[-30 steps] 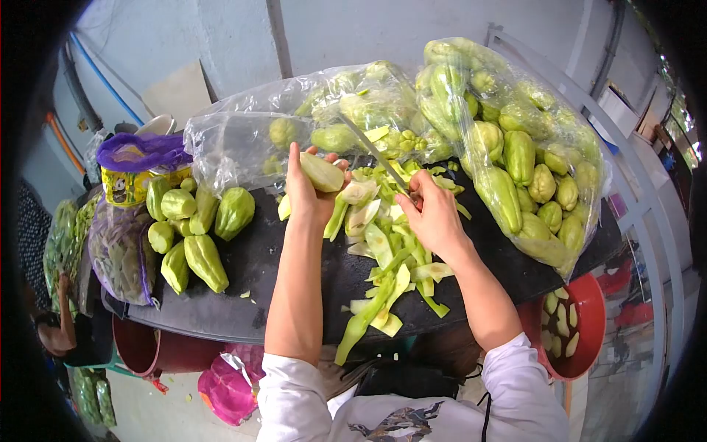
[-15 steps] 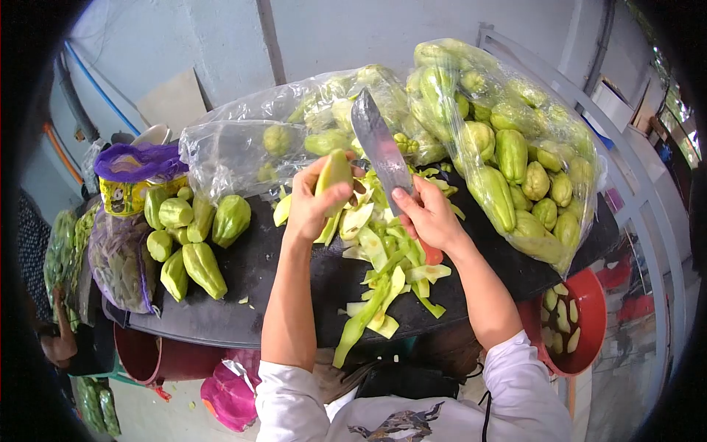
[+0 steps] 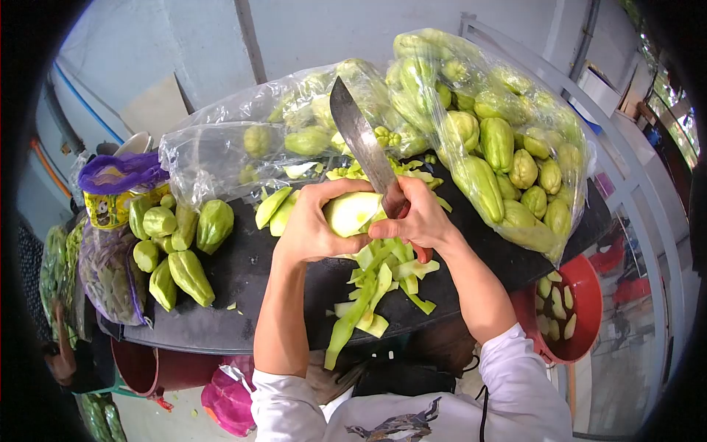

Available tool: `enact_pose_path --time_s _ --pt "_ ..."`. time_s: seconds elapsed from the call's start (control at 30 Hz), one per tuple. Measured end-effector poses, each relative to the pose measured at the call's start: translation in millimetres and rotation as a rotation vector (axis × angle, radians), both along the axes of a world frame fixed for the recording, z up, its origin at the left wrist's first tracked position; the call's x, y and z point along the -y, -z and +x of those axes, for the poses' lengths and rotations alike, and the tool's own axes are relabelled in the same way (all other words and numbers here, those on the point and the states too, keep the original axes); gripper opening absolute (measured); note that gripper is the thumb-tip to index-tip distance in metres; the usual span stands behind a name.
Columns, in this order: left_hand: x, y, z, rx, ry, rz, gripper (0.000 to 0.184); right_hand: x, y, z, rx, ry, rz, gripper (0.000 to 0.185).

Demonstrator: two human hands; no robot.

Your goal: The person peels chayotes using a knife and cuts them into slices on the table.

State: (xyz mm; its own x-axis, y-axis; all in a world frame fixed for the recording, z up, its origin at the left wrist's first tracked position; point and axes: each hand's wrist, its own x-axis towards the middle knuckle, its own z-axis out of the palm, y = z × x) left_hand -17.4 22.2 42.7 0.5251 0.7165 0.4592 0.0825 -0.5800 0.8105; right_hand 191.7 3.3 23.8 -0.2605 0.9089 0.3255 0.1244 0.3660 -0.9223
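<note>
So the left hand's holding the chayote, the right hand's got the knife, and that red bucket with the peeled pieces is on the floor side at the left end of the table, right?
Not quite: the red bucket with the peeled pieces is at the table's right end, as the head view shows. The rest stands.

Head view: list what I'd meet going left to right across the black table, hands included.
Purple net bag → loose green chayotes → left hand → held chayote → right hand → full plastic bag of chayotes.

Knife (image 3: 359, 134) now apparently against chayote (image 3: 352, 214).
</note>
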Motion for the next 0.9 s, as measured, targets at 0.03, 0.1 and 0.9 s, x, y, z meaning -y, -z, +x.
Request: enact_pose_path --time_s 0.03,0.1,0.9 --pt "0.3 -0.1 -0.1 -0.021 -0.008 0.004 0.055 -0.7 0.7 0.0 0.0 0.001 0.0 0.06" --pt "0.3 0.7 1.0 -0.041 -0.015 0.008 0.059 -1.6 2.0 -0.1 0.088 0.034 0.082 0.06" --pt "-27.3 30.2 -7.5 0.754 0.272 -0.705 0.076 -7.9 9.6 -1.5 -0.132 0.108 -0.218 0.063"
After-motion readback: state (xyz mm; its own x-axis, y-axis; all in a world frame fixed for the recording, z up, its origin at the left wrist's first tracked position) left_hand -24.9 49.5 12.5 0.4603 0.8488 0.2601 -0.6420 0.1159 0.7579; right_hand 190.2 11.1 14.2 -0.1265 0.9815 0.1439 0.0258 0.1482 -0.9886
